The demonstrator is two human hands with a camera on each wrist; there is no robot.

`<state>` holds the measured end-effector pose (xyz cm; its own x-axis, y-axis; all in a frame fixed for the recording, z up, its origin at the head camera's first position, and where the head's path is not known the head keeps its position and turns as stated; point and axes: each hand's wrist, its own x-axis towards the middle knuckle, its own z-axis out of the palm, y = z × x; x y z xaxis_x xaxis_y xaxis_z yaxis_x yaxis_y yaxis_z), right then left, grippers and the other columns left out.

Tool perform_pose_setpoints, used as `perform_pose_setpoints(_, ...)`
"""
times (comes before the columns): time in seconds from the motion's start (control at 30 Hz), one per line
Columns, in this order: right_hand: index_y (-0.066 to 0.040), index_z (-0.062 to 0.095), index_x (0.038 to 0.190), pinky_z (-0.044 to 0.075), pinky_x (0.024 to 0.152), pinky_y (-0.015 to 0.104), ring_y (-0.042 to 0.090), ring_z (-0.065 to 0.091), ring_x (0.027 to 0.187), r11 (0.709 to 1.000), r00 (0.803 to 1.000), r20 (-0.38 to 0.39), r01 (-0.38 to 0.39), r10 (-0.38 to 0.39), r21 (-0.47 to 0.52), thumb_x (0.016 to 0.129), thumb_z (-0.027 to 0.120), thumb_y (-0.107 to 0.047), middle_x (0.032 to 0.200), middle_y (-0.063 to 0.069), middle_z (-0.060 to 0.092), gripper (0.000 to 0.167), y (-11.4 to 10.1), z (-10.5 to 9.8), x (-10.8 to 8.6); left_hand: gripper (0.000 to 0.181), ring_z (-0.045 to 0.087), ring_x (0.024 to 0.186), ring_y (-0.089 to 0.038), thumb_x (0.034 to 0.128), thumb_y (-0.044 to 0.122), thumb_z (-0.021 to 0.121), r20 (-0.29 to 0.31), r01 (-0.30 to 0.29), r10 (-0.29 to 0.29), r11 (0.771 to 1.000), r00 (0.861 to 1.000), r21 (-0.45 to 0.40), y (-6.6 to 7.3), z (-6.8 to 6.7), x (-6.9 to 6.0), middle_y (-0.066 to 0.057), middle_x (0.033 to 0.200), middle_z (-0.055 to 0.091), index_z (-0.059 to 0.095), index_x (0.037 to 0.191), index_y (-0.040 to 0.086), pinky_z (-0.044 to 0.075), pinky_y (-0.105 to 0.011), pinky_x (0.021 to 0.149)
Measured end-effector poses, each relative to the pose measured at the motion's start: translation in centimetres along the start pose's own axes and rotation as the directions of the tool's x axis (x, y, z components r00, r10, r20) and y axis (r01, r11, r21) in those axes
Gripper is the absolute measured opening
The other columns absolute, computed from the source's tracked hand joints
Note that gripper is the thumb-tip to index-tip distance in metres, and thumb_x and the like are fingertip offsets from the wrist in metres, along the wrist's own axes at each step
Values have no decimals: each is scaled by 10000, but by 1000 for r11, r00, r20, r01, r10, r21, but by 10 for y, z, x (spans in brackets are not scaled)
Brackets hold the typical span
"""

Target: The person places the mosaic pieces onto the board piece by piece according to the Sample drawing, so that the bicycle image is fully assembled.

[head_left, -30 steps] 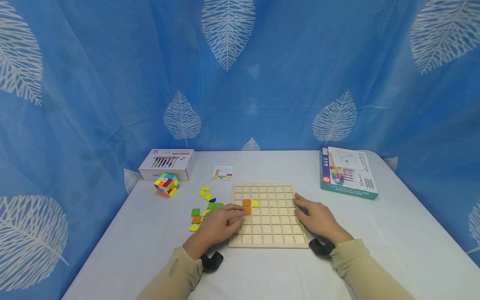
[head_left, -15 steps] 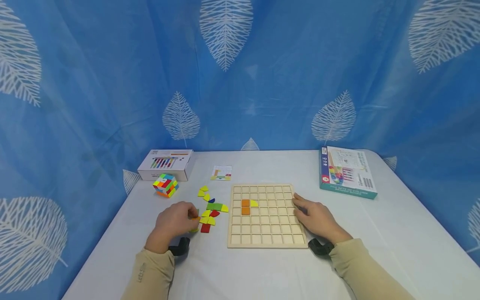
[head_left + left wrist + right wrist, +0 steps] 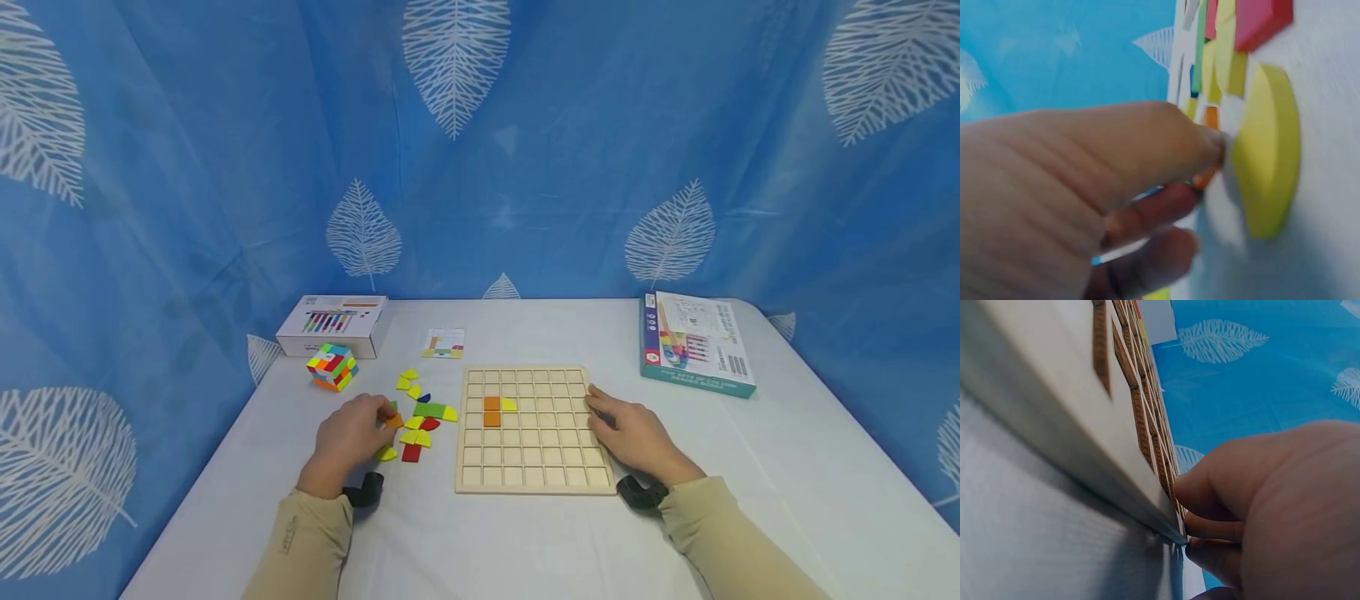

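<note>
Orange tile, one, pinched by left hand, right hand touching one wooden board

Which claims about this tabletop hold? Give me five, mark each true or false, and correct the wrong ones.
1. The right hand is at the right edge of the wooden board. True.
2. The left hand pinches a red tile. False: it pinches an orange tile.
3. The puzzle cube sits on top of the white box. False: it rests on the table, in front of that box.
4. Two orange tiles and one yellow piece lie in the board's cells. True.
5. The small picture card lies farther from the person than the board. True.
</note>
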<state>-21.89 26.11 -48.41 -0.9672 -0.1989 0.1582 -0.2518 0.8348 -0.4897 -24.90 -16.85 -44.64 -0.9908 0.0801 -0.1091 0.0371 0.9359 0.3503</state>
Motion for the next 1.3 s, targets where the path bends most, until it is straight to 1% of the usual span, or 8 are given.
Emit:
perform_pose_setpoints(0.13,-9,582,1433,417,1096,601,424,501,1383,1000,1000,6,-4,4,4,1025,591,-247,1562,114,484,473,1,1,0,362,588,993,-240,885,280,811,-3,9,-9,999,1000,-45,-8,3,7,-44,1148,670,731,1216,155,546,-484,905)
perform_pose_setpoints(0.27,-8,584,1431,418,1097,598,421,503,1382,1000,1000,8,-3,3,9,1028,591,-248,1561,115,486,469,1,1,0,374,585,1063,-253,890,262,805,19,-11,12,996,1000,-83,-12,4,9,-43,1211,665,722,1244,170,527,-520,964)
perform_pose_setpoints(0.37,-11,587,1429,420,1098,594,415,509,1380,1000,1000,7,-1,1,9,1029,593,-245,1559,112,489,463,1,2,-1,353,587,1086,-257,896,228,798,23,-27,29,995,999,-95,-12,4,8,-47,1243,666,725,1236,167,519,-533,984)
perform_pose_setpoints(0.63,-5,585,1429,412,1104,595,416,493,1394,1000,1000,10,-5,5,10,1027,598,-239,1565,115,481,465,0,1,-2,346,579,1132,-276,890,230,798,36,-6,10,994,999,-105,-14,2,8,-59,1301,650,734,1228,188,511,-543,998)
perform_pose_setpoints(0.73,-6,589,1425,419,1098,595,415,499,1388,1000,1000,6,-2,2,10,1023,604,-238,1562,115,484,464,0,1,-2,322,580,1129,-275,893,220,790,30,-6,10,994,999,-105,-14,2,8,-53,1277,657,740,1210,193,515,-529,995)
perform_pose_setpoints(0.97,-6,597,1418,428,1086,599,421,508,1376,1000,1000,-7,12,-12,2,1018,613,-224,1555,122,491,456,0,1,-2,320,593,1105,-264,895,191,794,11,-36,37,995,999,-96,-12,4,8,-45,1227,669,747,1211,168,522,-534,990)
perform_pose_setpoints(1.2,-2,596,1418,424,1088,599,425,506,1379,1000,1000,2,18,-18,-8,1018,622,-221,1555,130,491,457,0,-1,-1,323,582,1037,-242,895,210,792,10,-24,25,996,1000,-84,-11,6,10,-30,1171,659,747,1215,182,543,-486,951)
perform_pose_setpoints(1.3,-3,589,1424,421,1094,597,421,499,1384,1000,1000,5,17,-17,-8,1017,626,-233,1558,128,486,468,1,-1,0,312,581,1026,-241,898,208,790,4,-28,29,997,1000,-77,-10,7,10,-36,1175,660,750,1207,184,547,-484,943)
